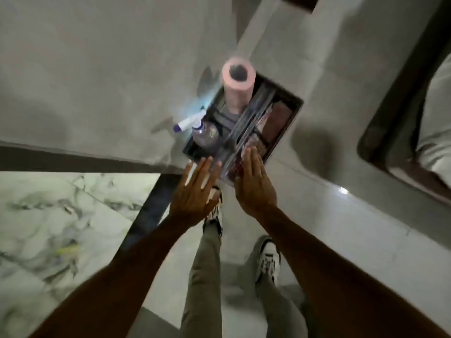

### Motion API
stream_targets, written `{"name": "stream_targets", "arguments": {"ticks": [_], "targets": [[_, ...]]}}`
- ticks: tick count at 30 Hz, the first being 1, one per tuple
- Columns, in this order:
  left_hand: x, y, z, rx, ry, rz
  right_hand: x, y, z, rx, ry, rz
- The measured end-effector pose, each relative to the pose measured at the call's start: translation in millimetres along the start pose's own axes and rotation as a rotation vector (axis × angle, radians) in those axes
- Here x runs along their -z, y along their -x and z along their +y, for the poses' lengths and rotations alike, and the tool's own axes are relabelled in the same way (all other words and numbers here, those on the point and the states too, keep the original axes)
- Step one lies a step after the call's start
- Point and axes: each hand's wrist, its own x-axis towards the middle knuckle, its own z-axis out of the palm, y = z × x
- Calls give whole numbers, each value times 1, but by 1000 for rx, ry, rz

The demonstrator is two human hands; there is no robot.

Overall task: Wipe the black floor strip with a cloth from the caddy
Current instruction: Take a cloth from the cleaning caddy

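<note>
Empty hands [225, 189] reach toward caddy [244, 123] — black floor strip [80, 159] runs leftward.

The caddy [244, 123] stands on the floor [97, 81]. Inside it, the roll [238, 79] occupies the far-left compartment; the spray bottle [202, 132] occupies the near-left.

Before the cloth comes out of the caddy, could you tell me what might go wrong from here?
1. The tall pink roll and the spray bottle stand upright in the caddy; a hand pulling a cloth out could tip either one.
2. The left hand and right hand are both open and empty over the caddy's near end; the frame is blurred, so a hasty grab may take the wrong item.
3. The black floor strip lies beside the feet, so it may be stepped on.
</note>
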Motion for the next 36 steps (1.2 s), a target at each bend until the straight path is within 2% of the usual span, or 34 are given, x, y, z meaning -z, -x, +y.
{"name": "stream_targets", "arguments": {"ticks": [3,7,16,21,23,26,31,36], "targets": [[-75,3,-34,81,13,-76,-61,-57,7,-174,-125,27],[-132,-9,-61,64,74,-157,-95,-119,24,-405,-236,54],[-182,-22,-73,56,61,7,-128,-167,44,-429,-14,36],[-174,-24,-71,65,55,-16,-125,-153,38,-410,-40,45],[-165,-27,-70,60,58,-47,-113,-146,35,-402,-63,13],[-149,-28,-67,71,66,-93,-90,-130,23,-401,-152,50],[-100,-7,-32,276,128,-78,-44,-72,-6,-309,-295,85],[-34,57,13,516,249,-35,-18,9,-35,-30,-243,78]]}}
